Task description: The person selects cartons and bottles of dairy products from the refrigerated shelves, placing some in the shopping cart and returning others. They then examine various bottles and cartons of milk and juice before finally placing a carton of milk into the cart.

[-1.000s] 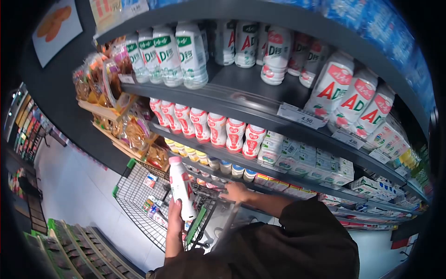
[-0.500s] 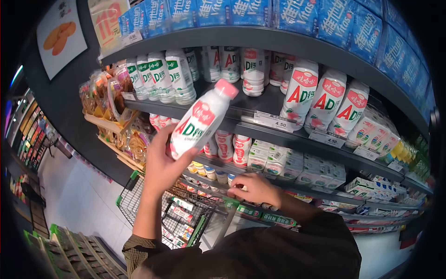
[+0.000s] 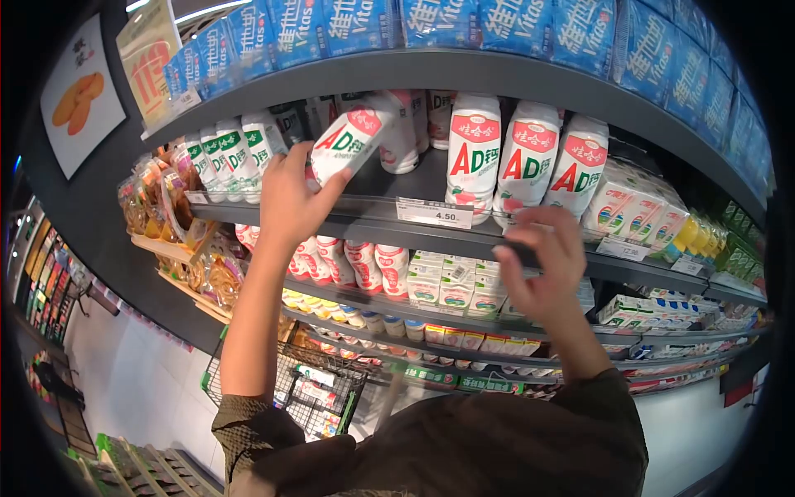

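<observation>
A white milk drink bottle with a pink label and red and green lettering is tilted in my left hand. My fingers wrap its lower part, and its top reaches in over the middle shelf, below the upper ledge. Beside it on the shelf stands another pink-labelled bottle. My right hand is raised at the front edge of the same shelf with thumb and fingers apart and nothing in it. Just behind that hand, a row of upright pink-labelled bottles faces forward.
Blue drink cartons line the upper shelf. Green-labelled bottles stand at left, near packaged bread on a wooden rack. A price tag sticks out along the shelf edge. Below is a shopping cart with items inside.
My left hand has carried the bottle forward to the shelf. My right hand has risen from lower down and opened near the pink-labelled bottles. The view has shifted right.
</observation>
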Available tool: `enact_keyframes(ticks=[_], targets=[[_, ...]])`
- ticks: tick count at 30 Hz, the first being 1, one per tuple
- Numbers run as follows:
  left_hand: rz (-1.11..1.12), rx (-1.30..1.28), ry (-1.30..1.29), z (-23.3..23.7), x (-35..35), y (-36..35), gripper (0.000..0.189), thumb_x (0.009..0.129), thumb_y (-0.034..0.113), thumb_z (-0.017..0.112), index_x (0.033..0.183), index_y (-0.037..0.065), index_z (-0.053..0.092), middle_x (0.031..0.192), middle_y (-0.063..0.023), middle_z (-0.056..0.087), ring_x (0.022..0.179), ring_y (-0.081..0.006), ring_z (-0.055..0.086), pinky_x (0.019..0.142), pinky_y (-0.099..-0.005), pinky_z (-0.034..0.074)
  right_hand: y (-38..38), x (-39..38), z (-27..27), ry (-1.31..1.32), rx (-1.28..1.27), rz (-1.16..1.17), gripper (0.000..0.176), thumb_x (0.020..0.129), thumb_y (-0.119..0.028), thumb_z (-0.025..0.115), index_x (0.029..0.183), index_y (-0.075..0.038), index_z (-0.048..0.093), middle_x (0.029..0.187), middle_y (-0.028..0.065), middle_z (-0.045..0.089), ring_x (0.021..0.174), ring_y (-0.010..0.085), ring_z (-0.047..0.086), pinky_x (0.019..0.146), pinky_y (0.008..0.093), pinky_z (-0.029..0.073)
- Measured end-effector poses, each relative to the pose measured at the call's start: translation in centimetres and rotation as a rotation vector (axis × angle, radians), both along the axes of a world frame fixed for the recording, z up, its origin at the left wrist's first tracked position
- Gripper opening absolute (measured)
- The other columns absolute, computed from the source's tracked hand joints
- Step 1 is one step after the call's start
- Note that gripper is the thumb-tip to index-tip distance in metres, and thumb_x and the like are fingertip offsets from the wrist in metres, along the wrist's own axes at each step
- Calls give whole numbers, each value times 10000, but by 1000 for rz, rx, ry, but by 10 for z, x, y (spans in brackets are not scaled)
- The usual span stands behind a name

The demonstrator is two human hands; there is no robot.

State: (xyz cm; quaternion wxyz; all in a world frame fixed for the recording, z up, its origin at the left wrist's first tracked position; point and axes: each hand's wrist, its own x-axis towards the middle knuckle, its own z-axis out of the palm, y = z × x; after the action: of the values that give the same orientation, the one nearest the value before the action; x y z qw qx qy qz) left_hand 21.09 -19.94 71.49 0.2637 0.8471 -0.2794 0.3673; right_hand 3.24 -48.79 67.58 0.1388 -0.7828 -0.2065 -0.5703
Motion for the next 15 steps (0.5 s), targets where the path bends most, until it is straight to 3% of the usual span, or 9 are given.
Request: enact_keyframes(ticks=[2,5,11,15], targets=[[-7,-3,-14,6,2,-10,615,831,405,774,1209,-54,620,1008,-251,661,960,-372,612,860,-445,492,-17,-3,8,-59,16,-122,294,734,-118,817,983,-40,682,1115,140,622,1010,292,591,754,409,507],[-14,9,8,12,8,-23,614,854,422,754,1204,-63,616,1002,-244,668,954,-366,595,851,-447,488,-32,-4,20,-100,92,-234,311,771,-90,800,1045,-23,670,1162,155,598,1053,294,576,823,404,484],[-99,24,-66,4,29,-48,612,878,422,738,1211,-72,598,980,-236,686,937,-371,587,861,-457,475,-64,0,30,-238,79,-336,342,801,-87,799,1101,-21,649,1225,177,570,1081,312,567,872,384,458],[-117,1,-67,-4,39,-63,591,860,421,757,1141,-73,595,931,-240,700,853,-414,579,795,-491,466,-72,2,29,-201,71,-395,384,799,-108,809,1133,-29,637,1223,183,574,1075,322,574,858,391,457]])
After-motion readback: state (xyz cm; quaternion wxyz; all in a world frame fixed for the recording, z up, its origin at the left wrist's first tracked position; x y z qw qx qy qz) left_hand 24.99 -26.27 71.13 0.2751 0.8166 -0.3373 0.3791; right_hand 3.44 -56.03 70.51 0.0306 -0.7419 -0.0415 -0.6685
